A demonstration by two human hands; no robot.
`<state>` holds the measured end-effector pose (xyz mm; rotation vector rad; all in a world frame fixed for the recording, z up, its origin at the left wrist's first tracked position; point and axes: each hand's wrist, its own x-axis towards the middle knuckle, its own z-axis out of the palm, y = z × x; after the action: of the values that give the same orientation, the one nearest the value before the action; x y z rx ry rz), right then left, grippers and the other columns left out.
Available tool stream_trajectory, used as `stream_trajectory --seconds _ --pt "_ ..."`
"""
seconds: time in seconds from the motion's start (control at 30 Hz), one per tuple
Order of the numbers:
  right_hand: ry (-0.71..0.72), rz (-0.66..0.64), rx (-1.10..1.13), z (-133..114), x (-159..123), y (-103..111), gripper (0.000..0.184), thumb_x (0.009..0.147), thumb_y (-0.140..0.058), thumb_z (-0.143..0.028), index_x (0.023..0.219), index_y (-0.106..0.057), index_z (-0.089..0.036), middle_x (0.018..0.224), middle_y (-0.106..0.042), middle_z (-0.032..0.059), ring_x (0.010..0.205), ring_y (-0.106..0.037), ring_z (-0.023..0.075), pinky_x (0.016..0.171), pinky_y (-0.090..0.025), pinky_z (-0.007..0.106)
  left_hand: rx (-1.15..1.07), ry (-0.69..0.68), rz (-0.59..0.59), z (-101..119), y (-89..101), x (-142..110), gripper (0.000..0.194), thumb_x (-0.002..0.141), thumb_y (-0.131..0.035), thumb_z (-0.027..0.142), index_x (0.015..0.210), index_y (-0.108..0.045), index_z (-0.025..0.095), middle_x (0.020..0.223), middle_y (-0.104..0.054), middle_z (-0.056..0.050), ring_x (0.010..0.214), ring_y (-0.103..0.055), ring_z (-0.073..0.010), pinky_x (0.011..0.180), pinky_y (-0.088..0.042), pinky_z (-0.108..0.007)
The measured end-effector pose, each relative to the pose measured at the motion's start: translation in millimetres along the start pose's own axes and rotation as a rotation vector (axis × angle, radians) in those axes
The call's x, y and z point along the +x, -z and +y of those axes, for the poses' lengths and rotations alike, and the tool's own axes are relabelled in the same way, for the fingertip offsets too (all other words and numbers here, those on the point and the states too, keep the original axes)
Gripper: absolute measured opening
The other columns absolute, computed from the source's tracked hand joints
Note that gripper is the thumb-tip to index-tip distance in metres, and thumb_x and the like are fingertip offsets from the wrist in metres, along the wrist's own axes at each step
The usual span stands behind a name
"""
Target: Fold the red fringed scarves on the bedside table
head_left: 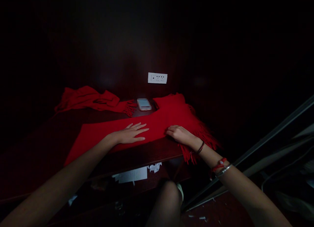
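A red scarf with fringed ends lies spread along a dark wooden surface, its right part bunched and folded over. My left hand rests flat on the scarf with the fingers spread, a ring on one finger. At the scarf's near edge, right of the left hand, my right hand is closed with curled fingers on the cloth; its fingertips are partly hidden. Fringe hangs over the front edge beneath my right wrist. Farther back on the left, a second red fringed scarf lies crumpled, touched by neither hand.
A blurred pale flat object lies behind the scarf, below a white wall socket. Under the surface, papers and a crumpled white scrap sit on a lower shelf. My knee is close below the front edge.
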<state>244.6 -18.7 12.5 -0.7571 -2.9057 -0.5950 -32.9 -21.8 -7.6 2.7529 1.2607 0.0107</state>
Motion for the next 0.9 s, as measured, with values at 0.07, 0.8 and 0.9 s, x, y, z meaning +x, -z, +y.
stream_trajectory --seconds 0.07,0.8,0.9 --pt "-0.025 0.017 0.06 2 0 -3 0.02 0.081 -0.041 -0.014 0.093 -0.056 -0.014 0.086 -0.059 0.0067 0.083 -0.053 0.0141 0.076 -0.04 0.029 0.015 0.005 0.029 0 1.3 -1 0.051 0.081 -0.028 0.052 0.127 -0.023 0.032 0.135 -0.022 -0.004 0.121 -0.019 -0.0248 0.094 -0.018 -0.044" --pt "-0.063 0.134 0.071 7 5 -7 0.018 0.083 -0.038 -0.02 0.083 -0.055 -0.016 0.077 -0.057 0.0041 0.073 -0.049 0.0128 0.07 -0.037 0.025 0.185 -0.137 0.295 50 3.5 10 0.022 0.085 -0.032 0.031 0.096 -0.048 0.022 0.09 -0.052 -0.001 0.081 -0.051 -0.0129 0.068 -0.04 -0.022" --pt "-0.036 0.13 0.085 7 0 -6 0.02 0.083 -0.038 -0.021 0.092 -0.055 -0.016 0.084 -0.057 0.0051 0.08 -0.049 0.0134 0.075 -0.036 0.027 0.235 -0.105 0.303 52 2.9 11 0.022 0.083 -0.036 0.035 0.095 -0.047 0.021 0.091 -0.053 -0.001 0.082 -0.051 -0.0149 0.066 -0.04 -0.024"
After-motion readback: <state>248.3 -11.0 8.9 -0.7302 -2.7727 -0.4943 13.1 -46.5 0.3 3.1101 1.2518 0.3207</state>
